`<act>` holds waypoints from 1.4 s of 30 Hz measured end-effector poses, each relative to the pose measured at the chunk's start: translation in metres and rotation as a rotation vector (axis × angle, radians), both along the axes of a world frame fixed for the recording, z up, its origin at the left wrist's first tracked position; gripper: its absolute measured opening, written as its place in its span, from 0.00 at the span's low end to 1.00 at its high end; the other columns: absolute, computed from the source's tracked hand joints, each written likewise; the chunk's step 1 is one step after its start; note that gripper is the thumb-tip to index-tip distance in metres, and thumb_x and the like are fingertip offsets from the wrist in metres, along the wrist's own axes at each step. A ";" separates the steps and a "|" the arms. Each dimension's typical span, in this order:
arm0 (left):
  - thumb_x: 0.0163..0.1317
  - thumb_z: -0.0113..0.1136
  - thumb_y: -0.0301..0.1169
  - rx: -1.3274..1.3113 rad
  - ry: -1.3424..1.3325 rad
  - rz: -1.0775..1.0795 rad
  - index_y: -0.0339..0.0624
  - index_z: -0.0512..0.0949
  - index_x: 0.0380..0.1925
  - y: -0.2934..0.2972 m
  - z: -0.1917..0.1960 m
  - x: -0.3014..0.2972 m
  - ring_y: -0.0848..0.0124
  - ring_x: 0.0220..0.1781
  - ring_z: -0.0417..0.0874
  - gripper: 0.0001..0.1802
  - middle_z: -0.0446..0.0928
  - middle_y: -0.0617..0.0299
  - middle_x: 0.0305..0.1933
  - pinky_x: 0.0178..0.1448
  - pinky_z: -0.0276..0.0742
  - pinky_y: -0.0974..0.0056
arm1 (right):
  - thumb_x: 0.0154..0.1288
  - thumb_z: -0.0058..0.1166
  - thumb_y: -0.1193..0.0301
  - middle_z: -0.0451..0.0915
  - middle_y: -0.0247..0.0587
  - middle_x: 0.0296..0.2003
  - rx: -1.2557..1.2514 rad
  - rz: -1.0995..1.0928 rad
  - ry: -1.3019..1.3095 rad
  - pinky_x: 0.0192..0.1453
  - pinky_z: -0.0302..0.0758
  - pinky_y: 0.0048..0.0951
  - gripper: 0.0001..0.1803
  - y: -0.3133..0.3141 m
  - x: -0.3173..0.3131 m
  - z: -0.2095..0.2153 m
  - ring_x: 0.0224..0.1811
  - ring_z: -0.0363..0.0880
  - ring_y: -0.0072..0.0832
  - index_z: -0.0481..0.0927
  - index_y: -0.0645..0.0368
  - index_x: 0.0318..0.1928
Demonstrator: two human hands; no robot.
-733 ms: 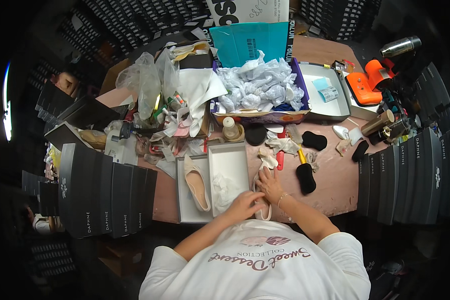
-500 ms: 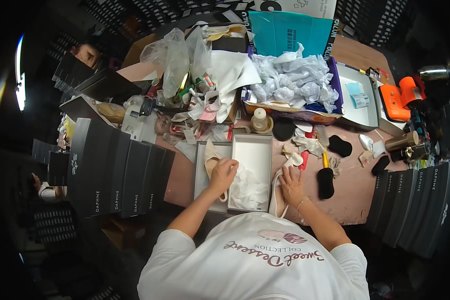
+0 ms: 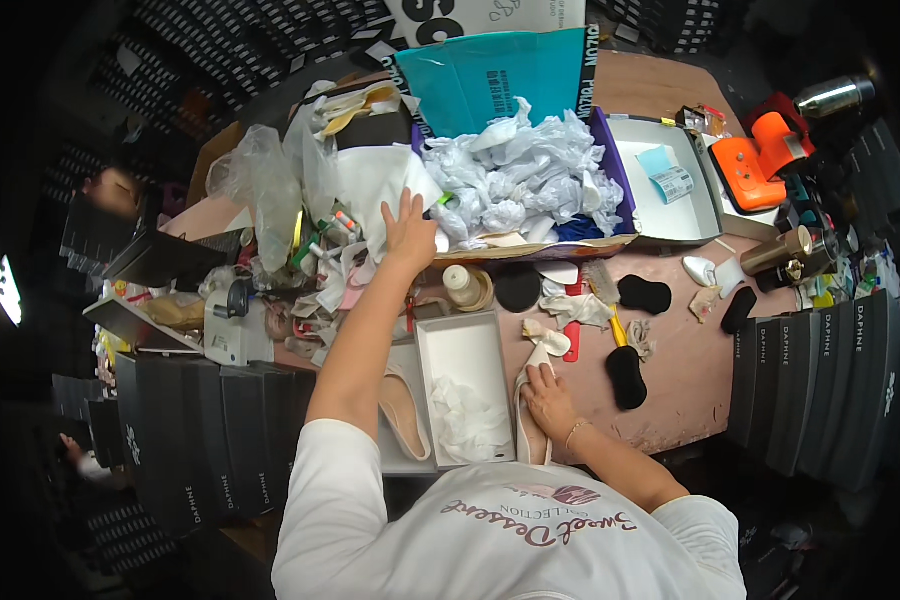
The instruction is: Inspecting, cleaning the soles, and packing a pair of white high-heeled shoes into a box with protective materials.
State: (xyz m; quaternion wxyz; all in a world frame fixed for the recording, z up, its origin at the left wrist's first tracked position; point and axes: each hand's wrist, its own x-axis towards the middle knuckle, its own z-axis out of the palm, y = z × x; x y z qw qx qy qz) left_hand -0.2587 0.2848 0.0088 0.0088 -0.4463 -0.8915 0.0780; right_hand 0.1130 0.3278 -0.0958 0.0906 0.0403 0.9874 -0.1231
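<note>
the right hand has bent fingers over the pale shoe on the desk, seemingly steadying it, though i cannot tell if they grip. the left hand spreads its fingers wide at the white sheet, holding nothing visible; 1 bottle and 1 tissue-filled tray crowd the space between.

Glaring light strip left, dark rim

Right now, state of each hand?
Left hand: open, fingers spread, at the white sheet.
Right hand: on the shoe; can't tell whether its grip is closed.
</note>
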 end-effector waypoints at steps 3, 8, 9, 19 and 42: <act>0.45 0.65 0.30 0.049 -0.022 0.035 0.51 0.84 0.40 0.007 -0.020 -0.012 0.49 0.76 0.43 0.17 0.54 0.49 0.71 0.70 0.42 0.30 | 0.60 0.48 0.67 0.63 0.49 0.61 -0.005 0.003 0.067 0.49 0.73 0.43 0.14 0.005 0.001 0.001 0.65 0.60 0.47 0.76 0.54 0.46; 0.49 0.64 0.29 0.151 -0.067 -0.023 0.47 0.84 0.34 0.005 -0.012 -0.007 0.51 0.76 0.46 0.10 0.60 0.50 0.68 0.71 0.42 0.34 | 0.57 0.51 0.66 0.66 0.47 0.58 -0.110 0.095 0.086 0.47 0.75 0.41 0.14 0.024 -0.002 0.008 0.63 0.62 0.46 0.76 0.54 0.44; 0.49 0.65 0.28 0.217 -0.076 -0.074 0.46 0.83 0.34 -0.002 -0.010 -0.009 0.51 0.75 0.48 0.10 0.61 0.50 0.67 0.71 0.43 0.34 | 0.56 0.52 0.67 0.66 0.47 0.58 -0.141 0.105 0.112 0.48 0.74 0.41 0.14 0.026 -0.001 0.007 0.64 0.62 0.46 0.76 0.54 0.44; 0.57 0.61 0.25 0.969 -0.407 0.081 0.35 0.79 0.43 -0.053 -0.006 0.012 0.64 0.38 0.83 0.13 0.81 0.53 0.38 0.46 0.76 0.65 | 0.45 0.58 0.67 0.70 0.47 0.57 -0.357 0.040 0.294 0.63 0.61 0.46 0.27 0.036 0.013 0.020 0.64 0.62 0.44 0.75 0.58 0.50; 0.56 0.64 0.26 1.082 -0.339 0.213 0.35 0.78 0.41 -0.022 -0.049 0.008 0.71 0.32 0.80 0.13 0.79 0.58 0.32 0.40 0.76 0.67 | 0.53 0.54 0.77 0.77 0.53 0.44 -0.577 -0.535 0.540 0.55 0.69 0.42 0.18 0.135 -0.115 0.059 0.47 0.75 0.50 0.76 0.63 0.48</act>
